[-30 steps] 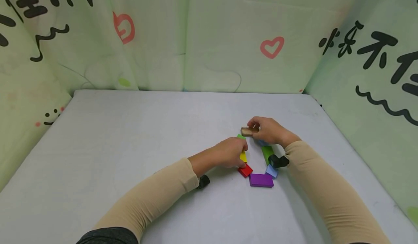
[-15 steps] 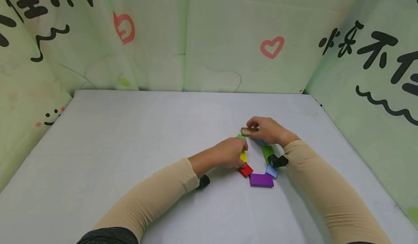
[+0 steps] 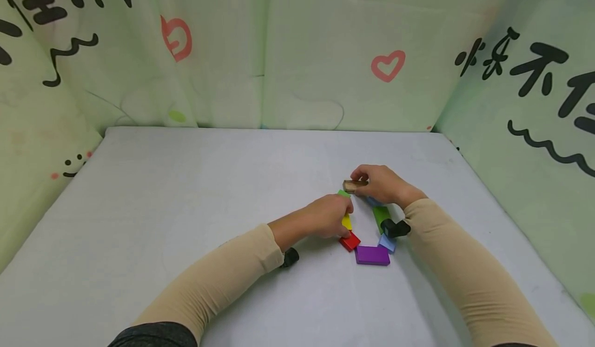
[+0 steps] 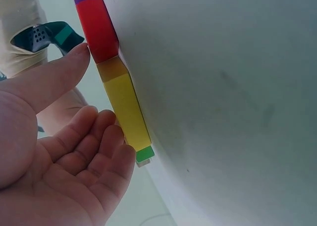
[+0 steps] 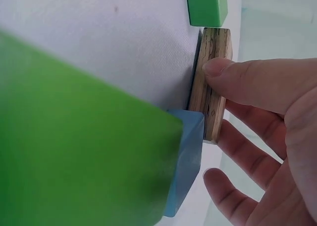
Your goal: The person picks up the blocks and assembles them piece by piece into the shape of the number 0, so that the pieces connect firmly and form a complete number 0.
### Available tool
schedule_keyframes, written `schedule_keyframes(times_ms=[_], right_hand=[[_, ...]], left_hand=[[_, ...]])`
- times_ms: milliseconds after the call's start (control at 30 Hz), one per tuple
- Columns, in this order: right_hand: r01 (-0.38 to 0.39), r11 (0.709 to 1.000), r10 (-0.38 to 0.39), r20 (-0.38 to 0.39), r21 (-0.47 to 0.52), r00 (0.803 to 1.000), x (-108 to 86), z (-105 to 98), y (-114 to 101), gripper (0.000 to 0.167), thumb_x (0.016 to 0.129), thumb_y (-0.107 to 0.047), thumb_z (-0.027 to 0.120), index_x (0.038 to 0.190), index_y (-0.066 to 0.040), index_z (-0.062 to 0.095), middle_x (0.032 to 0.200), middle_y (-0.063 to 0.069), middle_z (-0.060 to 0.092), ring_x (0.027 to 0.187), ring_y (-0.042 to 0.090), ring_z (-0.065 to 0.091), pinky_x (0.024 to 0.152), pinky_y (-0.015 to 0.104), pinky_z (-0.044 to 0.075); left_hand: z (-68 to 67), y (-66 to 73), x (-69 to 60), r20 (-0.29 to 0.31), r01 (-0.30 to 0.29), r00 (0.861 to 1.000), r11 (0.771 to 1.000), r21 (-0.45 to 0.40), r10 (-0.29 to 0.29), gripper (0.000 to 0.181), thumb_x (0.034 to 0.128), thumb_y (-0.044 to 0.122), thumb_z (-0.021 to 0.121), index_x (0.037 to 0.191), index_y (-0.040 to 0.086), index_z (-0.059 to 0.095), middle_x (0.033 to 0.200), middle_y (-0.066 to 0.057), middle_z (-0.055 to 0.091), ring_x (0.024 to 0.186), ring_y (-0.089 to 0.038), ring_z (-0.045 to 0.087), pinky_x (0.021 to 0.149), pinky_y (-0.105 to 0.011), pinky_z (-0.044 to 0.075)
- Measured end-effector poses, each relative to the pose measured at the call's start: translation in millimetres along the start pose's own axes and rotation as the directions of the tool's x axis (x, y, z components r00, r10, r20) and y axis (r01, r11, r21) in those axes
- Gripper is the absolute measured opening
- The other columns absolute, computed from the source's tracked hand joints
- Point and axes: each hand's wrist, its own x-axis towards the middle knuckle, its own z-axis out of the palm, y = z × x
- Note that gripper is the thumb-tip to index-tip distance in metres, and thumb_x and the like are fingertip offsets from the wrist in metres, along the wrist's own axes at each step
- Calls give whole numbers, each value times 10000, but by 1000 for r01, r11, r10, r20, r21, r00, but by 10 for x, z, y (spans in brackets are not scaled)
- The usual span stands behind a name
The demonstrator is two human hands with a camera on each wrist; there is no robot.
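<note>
Coloured blocks stand in a ring on the table, right of the middle in the head view. My right hand (image 3: 383, 186) pinches a brown wooden block (image 5: 213, 94) at the ring's far side, thumb on its near face. Beside that block are a light green block (image 5: 205, 7) and a blue block (image 5: 189, 159). My left hand (image 3: 324, 215) rests against the ring's left side. Its thumb touches the red block (image 4: 98, 30), and its loosely bent fingers lie against the yellow block (image 4: 126, 109). A purple block (image 3: 372, 255) lies at the near side.
A green block (image 3: 380, 219) and a light blue block (image 3: 387, 243) form the ring's right side, partly behind the right wrist's black camera (image 3: 396, 229). The white table (image 3: 186, 197) is bordered by pale green printed cloth (image 3: 316, 52) at the back and sides.
</note>
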Motion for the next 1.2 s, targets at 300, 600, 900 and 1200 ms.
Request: schedule_keyframes(times_ms=[300, 600, 900, 1200], right_hand=[[-16, 1000, 16, 7, 14, 1000, -14, -5, -19, 328, 928, -129, 706, 1232, -41, 620, 1178, 165, 635, 1076, 326, 560, 961, 498, 459], [-29, 999, 29, 15, 14, 999, -32, 12, -23, 320, 929, -108, 693, 1231, -27, 621, 1211, 176, 626, 1104, 346, 549, 962, 515, 461], [-22, 1000, 22, -1, -16, 1000, -56, 6, -40, 320, 923, -112, 695, 1226, -30, 631, 1192, 180, 638, 1079, 340, 561, 924, 497, 477], [-20, 1000, 20, 7, -17, 1000, -70, 1, -44, 324, 923, -102, 689, 1231, -26, 628, 1205, 179, 632, 1100, 346, 551, 948, 514, 459]], left_hand=[[-10, 7, -5, 3, -4, 1000, 1000, 5, 4, 497, 876, 270, 799, 1282, 68, 596, 1059, 1, 592, 928, -111, 519, 764, -180, 457], [2, 3, 6, 2, -12, 1000, 1000, 8, 12, 493, 880, 262, 796, 1285, 64, 597, 1075, -6, 598, 928, -112, 519, 776, -179, 457], [-11, -8, -10, -8, -48, 999, 998, 42, 48, 498, 873, 264, 799, 1275, 45, 604, 1083, -18, 613, 947, -119, 518, 793, -190, 442], [-16, 0, -7, -4, -40, 999, 999, 37, 40, 500, 875, 264, 799, 1279, 47, 599, 1087, -17, 608, 943, -119, 517, 792, -189, 443]])
